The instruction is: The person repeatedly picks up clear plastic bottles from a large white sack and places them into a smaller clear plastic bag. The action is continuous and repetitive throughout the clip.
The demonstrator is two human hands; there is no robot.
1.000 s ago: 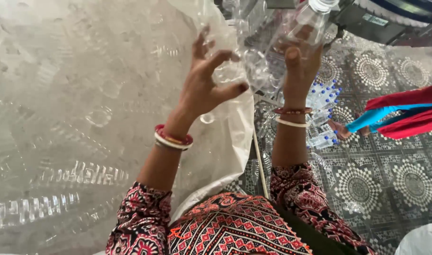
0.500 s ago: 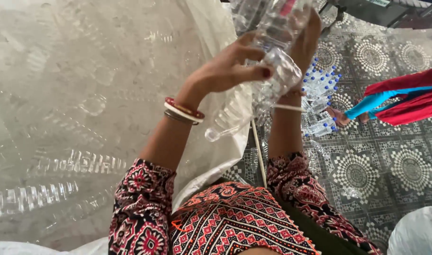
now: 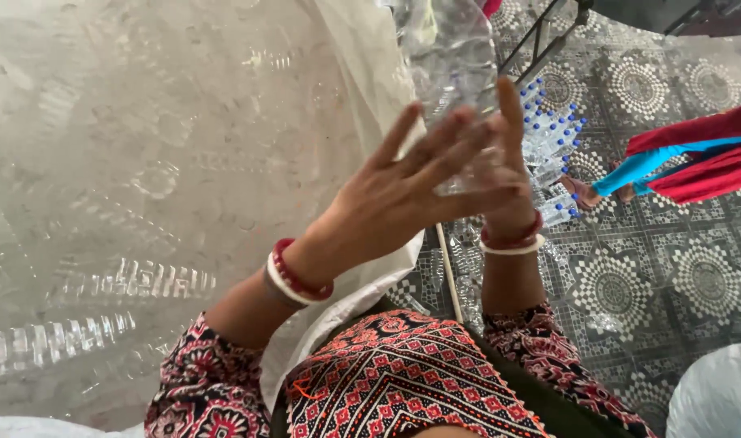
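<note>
The left hand [image 3: 403, 191] is raised with its fingers spread wide, so its grip is open and it holds nothing. Just behind it, the right hand [image 3: 500, 174] touches a clear bottle [image 3: 451, 57] held up over the big clear sack [image 3: 127, 186], but I cannot tell how its grip stands. More bottles [image 3: 553, 142] lie on the patterned floor [image 3: 670, 268].

clear bottle [image 3: 451, 57], red-white bangles [image 3: 293, 280], patterned floor [image 3: 670, 268]

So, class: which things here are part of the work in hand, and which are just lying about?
In the work:
left hand
right hand
clear plastic bottle
big clear sack

Lying about:
blue-capped bottles
patterned floor
red and blue cloth
</note>
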